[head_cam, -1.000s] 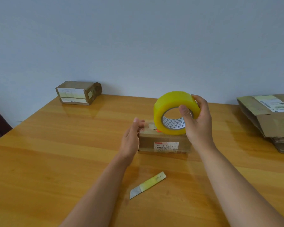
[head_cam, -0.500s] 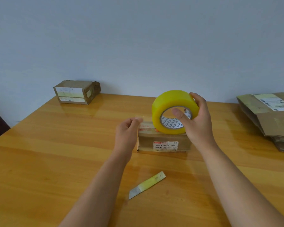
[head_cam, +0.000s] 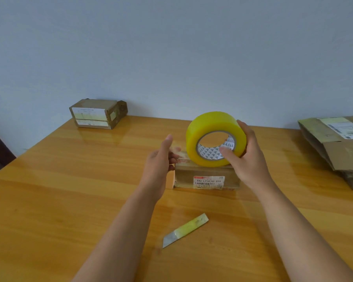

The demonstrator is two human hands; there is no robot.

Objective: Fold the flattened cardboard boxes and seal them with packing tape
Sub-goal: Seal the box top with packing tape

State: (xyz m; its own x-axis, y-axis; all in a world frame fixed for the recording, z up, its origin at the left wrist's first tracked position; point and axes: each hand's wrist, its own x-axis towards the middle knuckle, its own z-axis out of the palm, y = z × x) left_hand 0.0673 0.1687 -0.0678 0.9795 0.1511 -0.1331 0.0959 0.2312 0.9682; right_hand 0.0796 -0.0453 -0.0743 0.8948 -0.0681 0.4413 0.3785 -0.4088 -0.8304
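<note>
Left hand [head_cam: 161,159] higher, blade [head_cam: 185,230] nearer.

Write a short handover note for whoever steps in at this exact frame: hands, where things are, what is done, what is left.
Right hand grips the yellow tape roll, held on top of the small box at table centre.
Left hand is at the box's left end, seemingly pinching the clear tape end; the fingers are partly hidden.
Blade lies on the table nearer the person.
Done: one sealed-looking box at far left by the wall.
Left: finish and cut the tape on the small box, then fold and seal the flattened boxes at far right.
</note>
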